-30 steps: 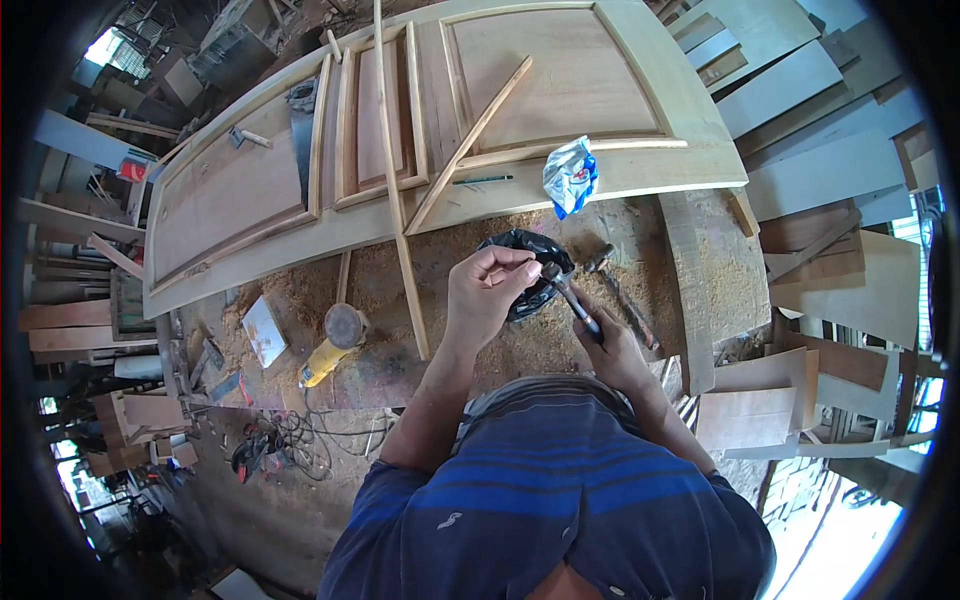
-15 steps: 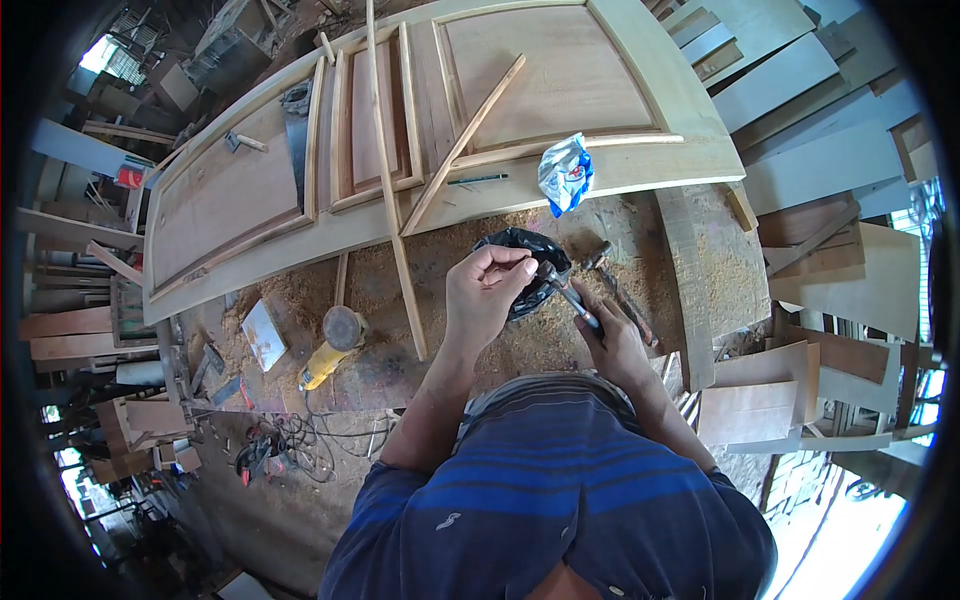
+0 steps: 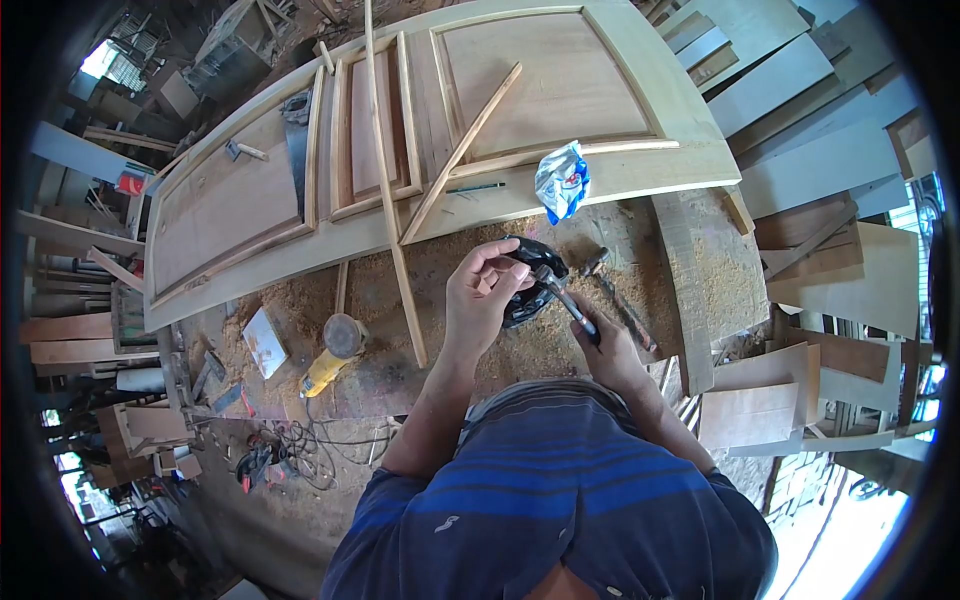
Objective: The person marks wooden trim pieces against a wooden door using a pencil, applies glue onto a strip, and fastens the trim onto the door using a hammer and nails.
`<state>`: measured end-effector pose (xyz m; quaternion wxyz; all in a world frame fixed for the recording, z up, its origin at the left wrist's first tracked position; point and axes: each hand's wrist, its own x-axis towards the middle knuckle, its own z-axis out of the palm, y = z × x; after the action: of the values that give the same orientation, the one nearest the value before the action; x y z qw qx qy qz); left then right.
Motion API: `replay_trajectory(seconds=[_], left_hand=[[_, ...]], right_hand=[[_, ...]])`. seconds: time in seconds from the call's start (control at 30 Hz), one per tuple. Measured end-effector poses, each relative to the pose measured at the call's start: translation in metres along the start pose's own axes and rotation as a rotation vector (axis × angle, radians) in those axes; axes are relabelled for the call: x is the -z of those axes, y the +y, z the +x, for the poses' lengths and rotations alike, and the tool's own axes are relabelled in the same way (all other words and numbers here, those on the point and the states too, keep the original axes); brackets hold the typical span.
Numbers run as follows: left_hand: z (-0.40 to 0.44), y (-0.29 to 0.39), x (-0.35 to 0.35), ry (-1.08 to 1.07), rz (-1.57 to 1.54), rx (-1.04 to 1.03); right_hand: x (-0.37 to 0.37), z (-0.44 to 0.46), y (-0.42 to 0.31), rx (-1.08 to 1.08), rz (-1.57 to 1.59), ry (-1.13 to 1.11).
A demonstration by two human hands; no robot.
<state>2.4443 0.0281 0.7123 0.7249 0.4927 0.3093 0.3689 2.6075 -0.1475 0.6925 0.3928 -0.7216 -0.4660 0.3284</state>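
The handle of a hammer (image 3: 572, 305) is gripped in the right hand (image 3: 608, 350), right of the frame's centre; the lower end of the handle is hidden by the palm. The hammer's head is raised close beside the fingertips of the left hand (image 3: 478, 290), whose thumb and forefinger are pinched together; whether something small is held between them cannot be made out, nor whether the head is touched. Behind both, a black plastic bag (image 3: 522, 310) is partly covered by the left hand and the hammer, so its contents cannot be read.

To the right of the bag, a second hammer (image 3: 622, 301) is laid on the sawdust-strewn workbench (image 3: 500, 365). Above, a crumpled blue-and-white packet (image 3: 563, 182) is seen at the near edge of a panelled wooden door (image 3: 540, 85), which is cut off by the top of the frame. The door is crossed by a long wooden strip (image 3: 385, 170) and a shorter slanted strip (image 3: 463, 150). A thin dark pencil-like stick (image 3: 477, 187) is seen between the slanted strip and the packet. At the lower left of the bench, a yellow power tool (image 3: 325, 370) is placed, its cord blurred into the tangle (image 3: 315, 450) below.
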Motion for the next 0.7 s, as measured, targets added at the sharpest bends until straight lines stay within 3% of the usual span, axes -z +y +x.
replay_trajectory(seconds=[0.13, 0.27, 0.43, 0.53, 0.7], left_hand=[[-0.001, -0.005, 0.005, -0.015, -0.049, 0.063], [0.001, -0.025, 0.018, -0.004, -0.402, 0.210], [0.001, -0.029, 0.015, -0.043, -0.507, 0.278], [0.001, -0.016, 0.005, -0.050, -0.092, 0.217], [0.003, -0.018, 0.000, 0.029, 0.229, 0.018]], right_hand=[[0.002, 0.001, -0.007, -0.133, 0.008, -0.059], [0.006, 0.002, -0.015, -0.272, 0.019, -0.120], [0.000, -0.001, -0.003, -0.216, 0.060, -0.118], [-0.002, -0.001, 0.000, -0.199, 0.077, -0.132], [0.007, 0.002, -0.015, -0.309, 0.058, -0.217]])
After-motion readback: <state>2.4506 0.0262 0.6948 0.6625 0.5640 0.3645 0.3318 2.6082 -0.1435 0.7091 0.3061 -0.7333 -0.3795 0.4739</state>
